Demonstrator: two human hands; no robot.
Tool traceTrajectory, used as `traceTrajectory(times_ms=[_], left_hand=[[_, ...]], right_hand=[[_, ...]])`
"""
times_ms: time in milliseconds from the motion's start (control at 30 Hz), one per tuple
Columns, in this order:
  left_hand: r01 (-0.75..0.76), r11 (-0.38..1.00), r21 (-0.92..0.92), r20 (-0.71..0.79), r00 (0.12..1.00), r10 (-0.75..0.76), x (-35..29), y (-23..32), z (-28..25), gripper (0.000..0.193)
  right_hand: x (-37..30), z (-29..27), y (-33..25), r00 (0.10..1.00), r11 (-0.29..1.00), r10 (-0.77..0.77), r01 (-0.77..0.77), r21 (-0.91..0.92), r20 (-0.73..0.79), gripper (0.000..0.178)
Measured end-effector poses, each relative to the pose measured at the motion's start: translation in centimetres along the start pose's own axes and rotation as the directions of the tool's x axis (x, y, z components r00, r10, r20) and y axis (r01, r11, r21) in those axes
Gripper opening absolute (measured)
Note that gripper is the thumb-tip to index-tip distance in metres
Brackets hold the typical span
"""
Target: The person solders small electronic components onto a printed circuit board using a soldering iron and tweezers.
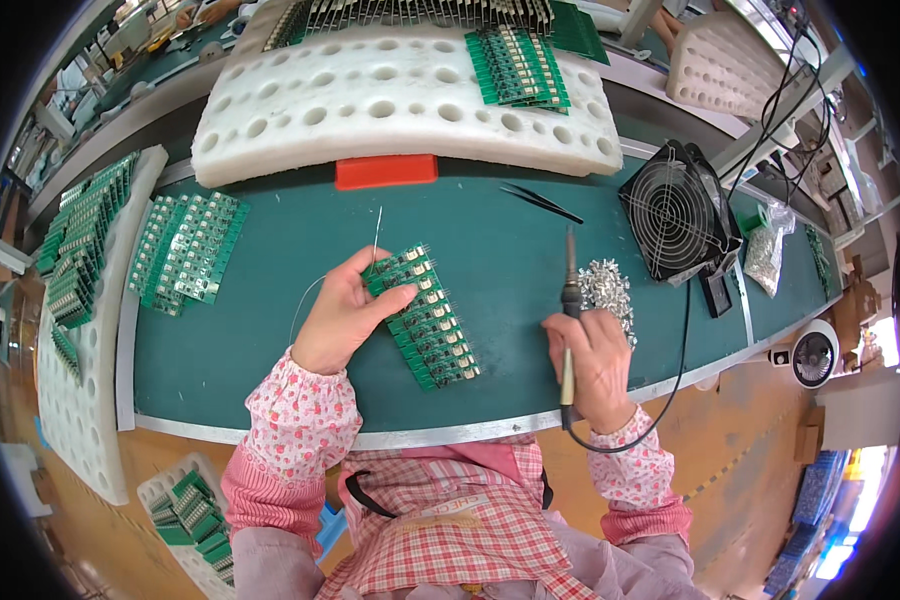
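1. Board (428, 320) slants mid-bench (510, 340), left hand (335, 310) pinching its far-left end between thumb and fingers, thin wire (378, 228) rising from that same grip!
2. Light and stiff, I'd reckon, probably fragile if flexed; edges look the safest hold, with pins bristling out.
3. Right hand (592, 365) is curled round the iron (571, 295), tip pointing away from the body, apart from the board.
4. Loose parts (608, 288) heap just beside that iron; tweezers (545, 204) and fan (670, 212) beyond, more boards (205, 240) off left, foam (410, 138) behind.
5. Watch that cord (682, 355): looping by the right sleeve (638, 450), it could snag.
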State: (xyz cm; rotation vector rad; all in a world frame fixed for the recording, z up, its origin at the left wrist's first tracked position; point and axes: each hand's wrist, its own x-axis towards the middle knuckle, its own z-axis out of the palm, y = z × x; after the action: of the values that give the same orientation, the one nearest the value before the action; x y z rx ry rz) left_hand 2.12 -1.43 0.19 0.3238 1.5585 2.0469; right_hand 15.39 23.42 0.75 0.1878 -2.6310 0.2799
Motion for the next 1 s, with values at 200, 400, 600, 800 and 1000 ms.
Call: traceTrajectory(times_ms=[200,400,600,800,1000], left_hand=[[-0.005,1.0,-0.016,-0.024,1.0,0.004,-0.1,0.3,-0.6,0.022],[0.02,0.999,-0.045,-0.03,0.999,-0.021,0.0,0.5,-0.7,0.022],[0.019,0.999,-0.051,-0.02,1.0,-0.02,-0.1,0.4,-0.7,0.021],[0.073,0.996,-0.049,0.052,0.996,-0.07,-0.1,0.2,-0.5,0.026],[0.024,1.0,-0.015,0.079,0.997,-0.022,-0.2,0.0,-0.1,0.025]], right_hand=[[1.1,0.8,-1.4,1.0,0.976,-0.027,0.026,0.215,0.004,0.027],[0.5,0.7,0.3,1.0,0.936,-0.001,-0.004,0.353,0.013,0.03],[0.9,1.9,-0.2,0.994,0.937,-0.105,0.097,0.336,0.004,0.023],[1.1,2.1,-1.8,0.995,0.87,0.023,0.027,0.493,-0.095,0.034],[3.2,1.7,-4.2,0.968,0.676,0.253,-0.176,0.715,-0.001,0.027]])
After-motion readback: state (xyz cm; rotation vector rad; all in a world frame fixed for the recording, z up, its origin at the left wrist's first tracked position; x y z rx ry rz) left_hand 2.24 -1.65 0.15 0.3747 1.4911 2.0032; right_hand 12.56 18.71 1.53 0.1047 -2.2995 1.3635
